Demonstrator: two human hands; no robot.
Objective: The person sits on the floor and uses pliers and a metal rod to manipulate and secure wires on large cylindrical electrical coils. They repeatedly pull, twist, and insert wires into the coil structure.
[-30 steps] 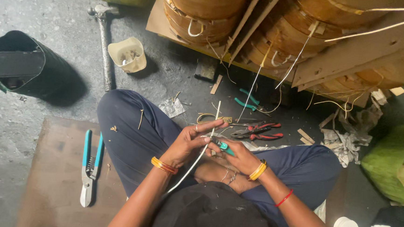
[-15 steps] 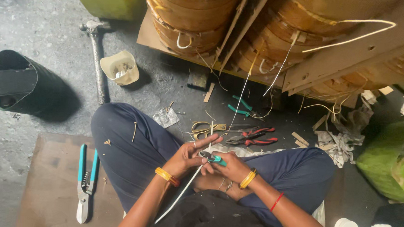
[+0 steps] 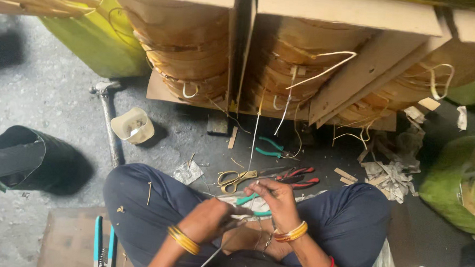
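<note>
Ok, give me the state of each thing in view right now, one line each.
Left hand: closed on a thin wire, blurred.
Right hand: closed on a green-handled tool.
Thin wire: runs slanting down from the hands.
Scissors: lying on the floor, blades shut.
Red-handled pliers: lying on the floor.
Hammer: lying flat.
Cream cup: upright, open.
Black bucket: upright, a dark flat thing across its rim.

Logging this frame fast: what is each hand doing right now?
Left hand: closed around a thin wire, somewhat blurred.
Right hand: closed on green-handled pliers.
</note>
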